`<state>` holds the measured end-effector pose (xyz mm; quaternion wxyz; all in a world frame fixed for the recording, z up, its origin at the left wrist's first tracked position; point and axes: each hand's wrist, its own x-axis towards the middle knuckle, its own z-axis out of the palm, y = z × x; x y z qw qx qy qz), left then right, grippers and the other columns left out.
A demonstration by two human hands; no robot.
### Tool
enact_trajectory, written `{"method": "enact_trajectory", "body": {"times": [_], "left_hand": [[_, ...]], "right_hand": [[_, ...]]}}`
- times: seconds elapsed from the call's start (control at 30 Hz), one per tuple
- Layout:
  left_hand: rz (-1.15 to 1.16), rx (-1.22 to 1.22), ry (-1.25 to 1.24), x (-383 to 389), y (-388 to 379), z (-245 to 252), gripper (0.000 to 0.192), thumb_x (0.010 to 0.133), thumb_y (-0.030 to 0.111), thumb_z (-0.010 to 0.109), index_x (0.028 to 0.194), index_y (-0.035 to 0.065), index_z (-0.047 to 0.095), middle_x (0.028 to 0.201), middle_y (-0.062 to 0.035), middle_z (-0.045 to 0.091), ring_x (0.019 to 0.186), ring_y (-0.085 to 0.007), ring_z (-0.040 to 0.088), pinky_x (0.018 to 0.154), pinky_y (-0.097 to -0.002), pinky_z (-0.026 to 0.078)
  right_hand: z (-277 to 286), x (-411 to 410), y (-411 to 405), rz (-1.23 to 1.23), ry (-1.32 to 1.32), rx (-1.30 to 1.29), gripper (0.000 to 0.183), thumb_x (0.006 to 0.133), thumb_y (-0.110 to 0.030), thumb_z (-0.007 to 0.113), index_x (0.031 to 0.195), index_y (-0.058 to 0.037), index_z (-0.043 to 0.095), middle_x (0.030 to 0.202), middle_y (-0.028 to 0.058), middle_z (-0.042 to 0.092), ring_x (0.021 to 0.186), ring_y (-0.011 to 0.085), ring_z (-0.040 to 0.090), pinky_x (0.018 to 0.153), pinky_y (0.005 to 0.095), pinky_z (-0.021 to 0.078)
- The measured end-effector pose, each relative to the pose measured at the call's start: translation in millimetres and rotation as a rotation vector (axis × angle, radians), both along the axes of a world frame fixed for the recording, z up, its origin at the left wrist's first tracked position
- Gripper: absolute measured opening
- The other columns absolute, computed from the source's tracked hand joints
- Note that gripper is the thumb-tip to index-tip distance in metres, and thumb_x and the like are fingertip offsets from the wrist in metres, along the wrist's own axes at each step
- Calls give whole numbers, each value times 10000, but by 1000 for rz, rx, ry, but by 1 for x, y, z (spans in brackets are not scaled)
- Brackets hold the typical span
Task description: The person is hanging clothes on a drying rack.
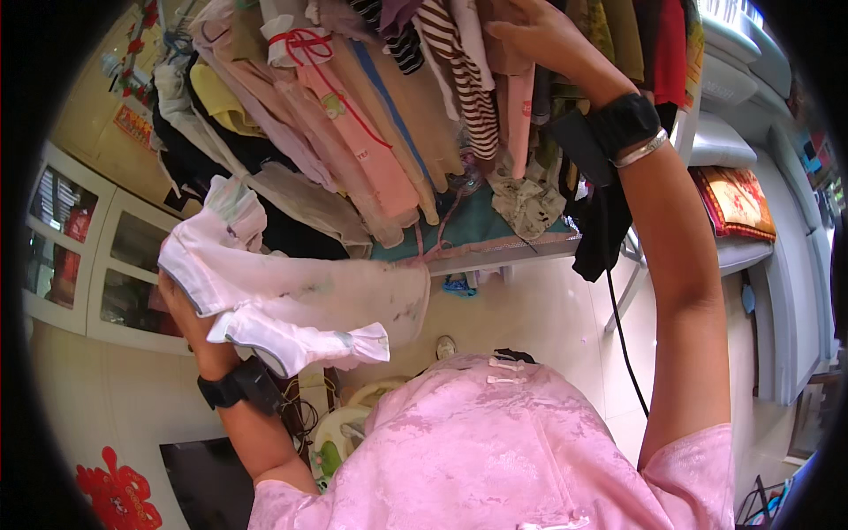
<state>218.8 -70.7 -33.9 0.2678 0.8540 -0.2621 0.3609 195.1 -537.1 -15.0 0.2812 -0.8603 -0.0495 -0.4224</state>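
A pale pink garment [318, 285] with ruffled cuffs, dark edging and faint floral marks hangs over my left hand [173, 291]. Its cloth hides most of my fingers, and the hand supports it at the left of the rack. Up at the top edge of the view, my right hand [530, 30] reaches in among the hanging clothes, against a dusty-pink garment [519, 63]. What its fingers grip there is unclear. Close to it hang a brown-and-white striped sleeve [474, 99] and a peach strip of cloth with lettering [520, 126].
Packed clothes hang over a metal rack shelf [503, 257] with teal cloth [404, 248] on it. A black cable [619, 324] runs down beside my right arm. At right stands a grey sofa [788, 265] with an orange-red cushion [735, 199]; at left, a glass-paned white cabinet [99, 245].
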Motion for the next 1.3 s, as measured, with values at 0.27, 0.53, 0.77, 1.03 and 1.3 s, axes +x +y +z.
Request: {"method": "enact_trajectory", "body": {"times": [0.27, 0.53, 0.77, 1.03, 1.3], "left_hand": [[-314, -270, 288, -40, -39, 14, 408, 820, 180, 571, 1168, 19, 431, 1119, -88, 488, 1003, -187, 488, 879, -309, 395], [-382, -437, 284, -42, -57, 12, 278, 851, 160, 496, 1089, 18, 496, 1043, -57, 524, 948, -150, 494, 858, -286, 394], [-418, -474, 426, -49, -59, 16, 252, 836, 134, 499, 1055, 12, 511, 993, -58, 536, 895, -152, 505, 822, -285, 412], [-402, -477, 371, -54, -73, 19, 221, 852, 113, 469, 1045, 15, 513, 985, -55, 532, 891, -148, 499, 820, -280, 407], [-356, -279, 281, -51, -48, 29, 292, 828, 129, 493, 1090, 0, 475, 1013, -86, 510, 946, -186, 477, 872, -298, 367]], "right_hand": [[-57, -37, -54, -73, 201, 244, 601, 795, -267, 622, 1297, -41, 381, 1208, 169, 498, 1096, 209, 501, 875, 280, 409], [-102, -70, -77, -117, 94, 439, 559, 783, -169, 626, 1269, -2, 405, 1218, 196, 480, 1036, 208, 527, 878, 287, 414], [-142, -104, -73, -185, 134, 622, 559, 730, -201, 641, 1216, 7, 460, 1092, 214, 563, 967, 258, 574, 820, 303, 444], [-229, -124, -72, -243, 178, 797, 427, 743, -155, 610, 1111, 42, 518, 871, 147, 629, 804, 199, 605, 709, 279, 463], [-291, -130, -39, -209, 416, 739, 387, 750, -111, 625, 1081, 69, 533, 944, 121, 619, 856, 156, 576, 745, 276, 468]]}}
